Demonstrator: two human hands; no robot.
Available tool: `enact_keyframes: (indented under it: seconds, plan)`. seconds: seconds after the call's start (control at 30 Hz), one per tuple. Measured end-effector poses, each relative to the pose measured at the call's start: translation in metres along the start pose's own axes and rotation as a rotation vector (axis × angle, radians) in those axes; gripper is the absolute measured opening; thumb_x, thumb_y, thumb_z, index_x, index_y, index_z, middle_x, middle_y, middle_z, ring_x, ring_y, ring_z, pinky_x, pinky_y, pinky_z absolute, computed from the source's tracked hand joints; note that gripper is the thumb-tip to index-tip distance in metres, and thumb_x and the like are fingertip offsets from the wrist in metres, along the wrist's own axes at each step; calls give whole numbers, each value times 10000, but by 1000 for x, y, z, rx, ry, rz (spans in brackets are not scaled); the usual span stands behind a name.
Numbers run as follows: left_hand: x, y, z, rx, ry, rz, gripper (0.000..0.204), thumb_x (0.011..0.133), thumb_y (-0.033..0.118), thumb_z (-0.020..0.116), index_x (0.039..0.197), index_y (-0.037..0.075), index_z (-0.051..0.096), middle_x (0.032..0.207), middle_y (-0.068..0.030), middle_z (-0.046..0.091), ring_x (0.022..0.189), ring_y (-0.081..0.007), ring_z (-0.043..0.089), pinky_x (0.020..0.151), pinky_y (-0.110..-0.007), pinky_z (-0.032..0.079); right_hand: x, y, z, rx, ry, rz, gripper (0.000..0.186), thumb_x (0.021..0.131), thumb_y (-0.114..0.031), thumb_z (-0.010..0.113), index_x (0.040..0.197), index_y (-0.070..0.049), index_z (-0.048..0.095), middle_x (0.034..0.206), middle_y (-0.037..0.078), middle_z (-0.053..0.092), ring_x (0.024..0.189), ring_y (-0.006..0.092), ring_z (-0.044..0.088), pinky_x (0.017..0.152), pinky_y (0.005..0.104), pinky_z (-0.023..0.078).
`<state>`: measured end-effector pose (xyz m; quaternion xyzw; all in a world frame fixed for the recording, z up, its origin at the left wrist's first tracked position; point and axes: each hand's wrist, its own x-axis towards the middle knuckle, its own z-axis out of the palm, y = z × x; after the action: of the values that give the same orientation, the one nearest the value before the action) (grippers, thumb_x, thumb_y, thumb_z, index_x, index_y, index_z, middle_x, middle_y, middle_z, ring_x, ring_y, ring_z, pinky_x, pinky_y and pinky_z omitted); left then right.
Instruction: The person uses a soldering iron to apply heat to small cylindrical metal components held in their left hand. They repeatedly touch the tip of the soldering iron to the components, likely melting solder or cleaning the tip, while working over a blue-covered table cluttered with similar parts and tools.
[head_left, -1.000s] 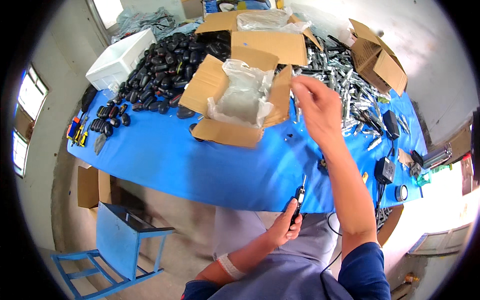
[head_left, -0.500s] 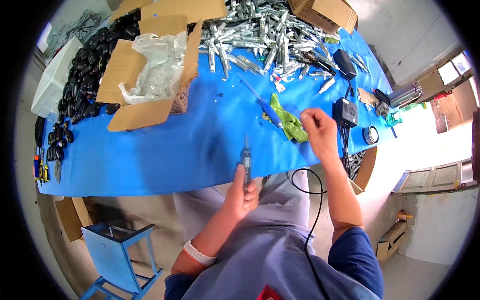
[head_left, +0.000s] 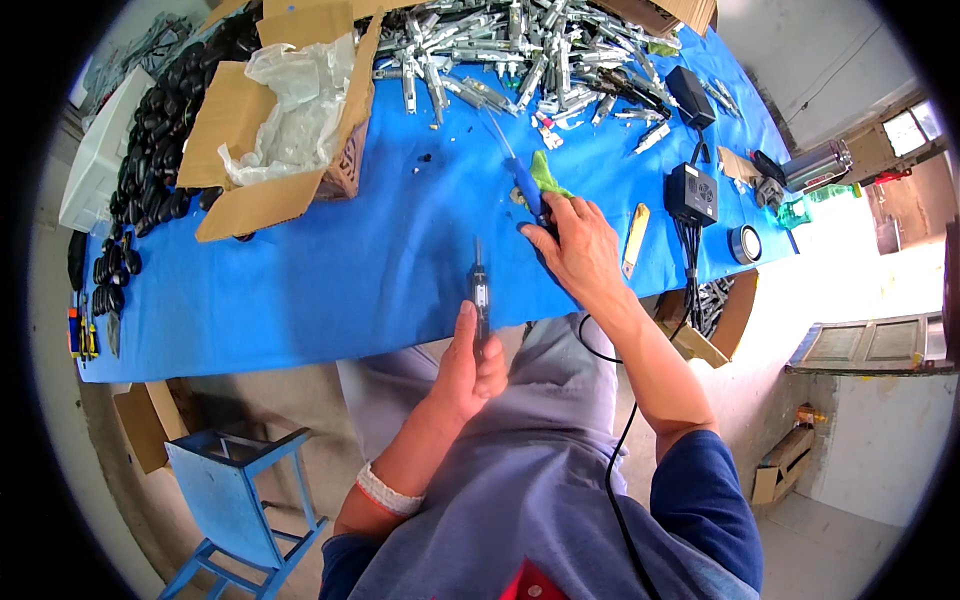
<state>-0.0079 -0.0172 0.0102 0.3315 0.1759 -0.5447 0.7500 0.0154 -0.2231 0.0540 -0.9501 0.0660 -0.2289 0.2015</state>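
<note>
My left hand (head_left: 470, 370) is closed around a slim dark screwdriver-like tool (head_left: 481, 298), its thin metal tip pointing up and away over the table's front edge. The tool is slightly blurred. On the blue-covered table my right hand (head_left: 583, 245) has its thumb and fingers on either side of the rear end of a blue-handled screwdriver (head_left: 524, 184), whose long thin shaft points to the far left. A green cloth (head_left: 545, 174) lies beside that handle, mostly hidden under my right hand. To the right of this hand lies a yellow strip-shaped tool (head_left: 635, 240).
Silvery metal parts (head_left: 540, 55) are heaped at the back. An open cardboard box (head_left: 255, 218) with clear plastic stands left, beside many black rounded pieces (head_left: 150, 160). A black power box (head_left: 692, 195) with cables and a tape roll (head_left: 745, 244) sit right. A blue chair (head_left: 225, 500) stands lower left.
My right hand has moved left and down onto the blue handle and the cloth, uncovering the yellow tool. My left hand still holds the dark tool. The view has shifted slightly.
</note>
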Motion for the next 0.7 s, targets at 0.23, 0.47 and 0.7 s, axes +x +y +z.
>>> enact_keyframes:
  seconds: [0.23, 0.47, 0.7]
  plan:
    - [1, -1, -1, 0, -6, 13, 628, 834, 726, 408, 580, 152, 401, 448, 40, 298, 322, -94, 259, 336, -249, 200, 10, 4, 13, -97, 15, 40, 230, 831, -187, 610, 997, -33, 571, 816, 160, 605, 772, 348, 588, 660, 443, 473]
    - [1, 0, -1, -8, -8, -1, 616, 842, 721, 397, 592, 158, 400, 458, 46, 314, 334, -84, 280, 343, -239, 219, 2, 8, -12, 458, 44, 295, 204, 907, -145, 516, 1078, -34, 534, 802, 190, 609, 697, 320, 599, 622, 374, 459]
    - [0, -1, 1, 34, -60, 46, 610, 852, 716, 379, 614, 154, 392, 475, 45, 311, 341, -79, 265, 346, -238, 214, -74, -18, -107, 700, 451, 328, 195, 901, -78, 472, 912, 32, 633, 751, 46, 581, 516, 56, 443, 447, 193, 325]
